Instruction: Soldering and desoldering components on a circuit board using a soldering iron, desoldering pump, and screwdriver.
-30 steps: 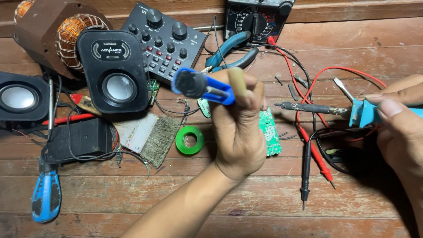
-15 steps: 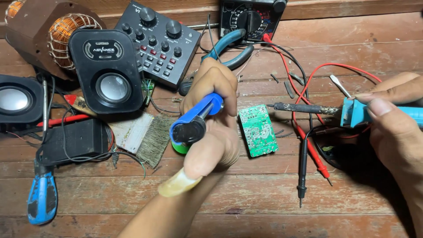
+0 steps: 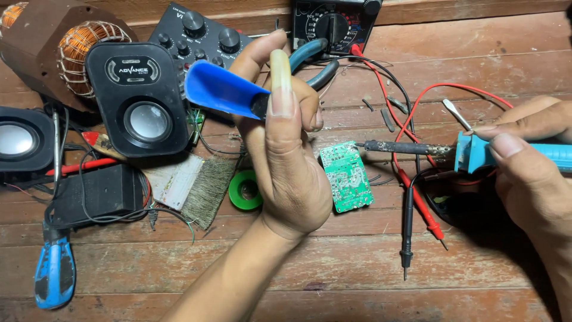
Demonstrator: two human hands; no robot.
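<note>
My left hand [image 3: 289,167] is raised over the middle of the wooden table, shut on a blue plastic tool [image 3: 219,91]. The tool's wide end points left and slightly up, and my thumb lies along its top. To the right, my right hand [image 3: 530,170] grips the light blue handle of a soldering iron [image 3: 406,147]. Its dark tip points left and lies close to the upper right corner of a small green circuit board [image 3: 347,177] lying flat on the table. The board is just right of my left wrist.
A green tape roll [image 3: 243,192], wire brush [image 3: 207,191], black adapter [image 3: 98,191] and blue screwdriver [image 3: 53,275] lie at left. Two black speakers [image 3: 140,98] and a copper coil [image 3: 80,42] stand behind. A multimeter [image 3: 333,21] and pliers [image 3: 316,62] sit at the back. Red and black probes [image 3: 408,229] lie under the iron.
My left hand turned and lifted the blue tool, so its wide end went from pointing down-left to pointing up-left. The right hand and soldering iron stayed nearly still.
</note>
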